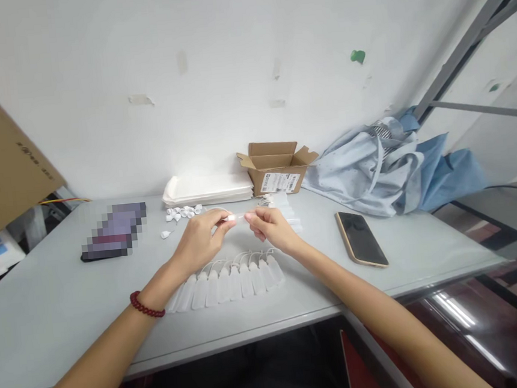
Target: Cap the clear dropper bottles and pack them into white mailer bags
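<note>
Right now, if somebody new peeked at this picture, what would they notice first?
Probably the middle, where the left hand pinches a small white piece and the right hand pinches a thin white strand beside it. Nearer the viewer, a row of whitish tag-like pieces crosses the grey table. A dark red beaded bracelet stands out on the left wrist.

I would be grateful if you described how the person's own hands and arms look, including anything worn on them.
The left hand and right hand are ungloved, and both forearms are bare. Around the left wrist sits a dark red bracelet of small round beads. The right wrist shows no bracelet or watch.
</note>
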The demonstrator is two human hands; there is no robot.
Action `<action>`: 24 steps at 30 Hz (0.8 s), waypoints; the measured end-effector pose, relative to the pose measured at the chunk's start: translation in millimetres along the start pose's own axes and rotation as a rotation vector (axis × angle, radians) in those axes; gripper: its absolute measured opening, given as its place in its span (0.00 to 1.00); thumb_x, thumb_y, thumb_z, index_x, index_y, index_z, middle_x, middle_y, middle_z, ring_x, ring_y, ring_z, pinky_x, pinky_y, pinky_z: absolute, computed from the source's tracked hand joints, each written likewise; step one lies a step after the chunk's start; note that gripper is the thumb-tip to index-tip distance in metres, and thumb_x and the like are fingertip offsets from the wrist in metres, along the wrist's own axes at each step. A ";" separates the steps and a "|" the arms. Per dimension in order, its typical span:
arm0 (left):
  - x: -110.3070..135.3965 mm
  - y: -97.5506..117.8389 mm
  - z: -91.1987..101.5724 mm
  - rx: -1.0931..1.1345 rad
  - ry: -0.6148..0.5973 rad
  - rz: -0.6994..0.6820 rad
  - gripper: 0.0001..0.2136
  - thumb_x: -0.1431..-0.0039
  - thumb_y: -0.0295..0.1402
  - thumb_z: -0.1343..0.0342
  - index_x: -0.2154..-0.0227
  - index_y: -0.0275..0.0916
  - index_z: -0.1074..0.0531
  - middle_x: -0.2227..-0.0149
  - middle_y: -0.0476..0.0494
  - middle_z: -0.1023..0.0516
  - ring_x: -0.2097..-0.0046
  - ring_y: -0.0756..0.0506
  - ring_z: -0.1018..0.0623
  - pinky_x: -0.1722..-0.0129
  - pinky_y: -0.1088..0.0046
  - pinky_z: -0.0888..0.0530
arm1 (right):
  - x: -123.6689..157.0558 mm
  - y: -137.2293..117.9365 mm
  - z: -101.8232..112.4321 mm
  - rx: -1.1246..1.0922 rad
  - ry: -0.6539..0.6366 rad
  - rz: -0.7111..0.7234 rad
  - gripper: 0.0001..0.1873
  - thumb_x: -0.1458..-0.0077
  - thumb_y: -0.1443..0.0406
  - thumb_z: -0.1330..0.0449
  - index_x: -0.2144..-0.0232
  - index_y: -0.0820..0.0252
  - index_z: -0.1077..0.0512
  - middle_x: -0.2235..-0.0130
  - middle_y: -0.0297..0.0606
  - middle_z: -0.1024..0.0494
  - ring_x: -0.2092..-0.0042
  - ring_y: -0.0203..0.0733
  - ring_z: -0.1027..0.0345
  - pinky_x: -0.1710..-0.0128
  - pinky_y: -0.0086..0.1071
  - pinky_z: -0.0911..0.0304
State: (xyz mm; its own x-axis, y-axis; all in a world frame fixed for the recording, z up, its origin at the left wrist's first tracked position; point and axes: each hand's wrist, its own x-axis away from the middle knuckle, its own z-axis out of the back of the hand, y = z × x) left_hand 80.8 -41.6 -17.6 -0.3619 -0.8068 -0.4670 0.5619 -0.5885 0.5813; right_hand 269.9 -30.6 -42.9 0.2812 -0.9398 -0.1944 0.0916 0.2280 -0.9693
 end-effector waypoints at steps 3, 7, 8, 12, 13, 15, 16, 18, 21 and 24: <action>-1.8 -4.6 1.2 0.099 -0.063 0.075 0.12 0.39 0.41 0.48 0.68 0.38 0.25 0.65 0.45 0.21 0.63 0.46 0.24 0.62 0.70 0.30 | -0.3 -2.0 -0.1 -0.064 -0.016 -0.029 0.25 0.50 0.44 0.42 0.80 0.58 0.41 0.81 0.26 0.42 0.81 0.29 0.48 0.80 0.28 0.48; -3.0 -11.4 2.0 0.310 -0.220 0.244 0.19 0.37 0.47 0.52 0.70 0.37 0.24 0.68 0.43 0.21 0.67 0.46 0.23 0.66 0.70 0.27 | 0.9 -4.2 0.6 0.016 0.005 0.008 0.23 0.47 0.47 0.44 0.79 0.59 0.39 0.80 0.27 0.39 0.80 0.30 0.47 0.78 0.28 0.48; -2.9 -11.7 2.3 0.342 -0.233 0.264 0.20 0.37 0.47 0.53 0.70 0.36 0.25 0.69 0.42 0.21 0.69 0.47 0.24 0.67 0.70 0.27 | 1.4 -4.6 0.9 0.040 0.007 0.020 0.23 0.46 0.47 0.44 0.78 0.59 0.38 0.80 0.28 0.39 0.80 0.30 0.46 0.77 0.28 0.48; -2.7 -5.9 5.6 0.320 -0.240 0.230 0.19 0.38 0.45 0.51 0.77 0.37 0.27 0.74 0.45 0.23 0.72 0.49 0.26 0.70 0.73 0.29 | 4.3 -4.8 2.3 0.115 0.015 0.036 0.22 0.46 0.47 0.45 0.71 0.60 0.32 0.80 0.28 0.39 0.78 0.32 0.46 0.77 0.28 0.48; -2.7 -4.1 6.6 0.293 -0.244 0.211 0.18 0.39 0.44 0.50 0.78 0.37 0.28 0.75 0.46 0.24 0.73 0.49 0.26 0.71 0.73 0.29 | 5.1 -4.5 2.2 0.140 0.030 0.041 0.22 0.46 0.47 0.44 0.69 0.60 0.30 0.80 0.27 0.40 0.78 0.32 0.46 0.77 0.28 0.49; -2.4 -2.2 7.9 0.242 -0.247 0.174 0.16 0.40 0.41 0.48 0.78 0.37 0.28 0.76 0.47 0.25 0.72 0.49 0.27 0.70 0.74 0.30 | 6.6 -3.3 1.3 0.182 0.072 0.051 0.22 0.47 0.47 0.43 0.66 0.61 0.29 0.80 0.27 0.42 0.77 0.32 0.47 0.77 0.28 0.50; -2.2 -2.4 7.8 0.213 -0.242 0.158 0.15 0.40 0.40 0.48 0.78 0.37 0.28 0.76 0.47 0.25 0.72 0.49 0.26 0.70 0.73 0.31 | 7.1 -2.7 0.5 0.194 0.093 0.052 0.22 0.47 0.47 0.43 0.67 0.61 0.29 0.80 0.27 0.43 0.77 0.32 0.47 0.77 0.28 0.50; -1.3 -4.7 6.1 0.128 -0.221 0.108 0.14 0.39 0.38 0.49 0.77 0.38 0.28 0.75 0.46 0.25 0.71 0.48 0.26 0.70 0.72 0.32 | 7.7 -1.8 -1.4 0.191 0.112 0.037 0.21 0.47 0.48 0.43 0.68 0.61 0.29 0.81 0.26 0.43 0.78 0.32 0.47 0.77 0.28 0.50; 0.3 -9.6 0.8 -0.045 -0.160 -0.019 0.14 0.39 0.36 0.50 0.78 0.38 0.29 0.74 0.45 0.25 0.70 0.47 0.27 0.69 0.71 0.33 | 6.6 -1.9 -3.1 0.065 0.087 -0.037 0.20 0.49 0.49 0.40 0.76 0.60 0.33 0.82 0.26 0.42 0.80 0.31 0.46 0.78 0.29 0.49; 1.7 -12.4 -5.2 -0.176 -0.125 -0.157 0.13 0.38 0.34 0.52 0.75 0.38 0.29 0.73 0.44 0.25 0.70 0.46 0.28 0.69 0.70 0.34 | 3.8 -2.6 -1.2 -0.211 0.024 -0.210 0.23 0.56 0.49 0.35 0.81 0.58 0.41 0.82 0.24 0.45 0.82 0.29 0.50 0.81 0.28 0.46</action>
State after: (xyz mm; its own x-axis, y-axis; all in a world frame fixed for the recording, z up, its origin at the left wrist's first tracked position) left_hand 77.1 -35.5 -29.1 -0.5380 -0.7129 -0.4499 0.6082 -0.6978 0.3784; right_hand 269.6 -35.0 -41.3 0.2538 -0.9672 0.0127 -0.0561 -0.0278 -0.9980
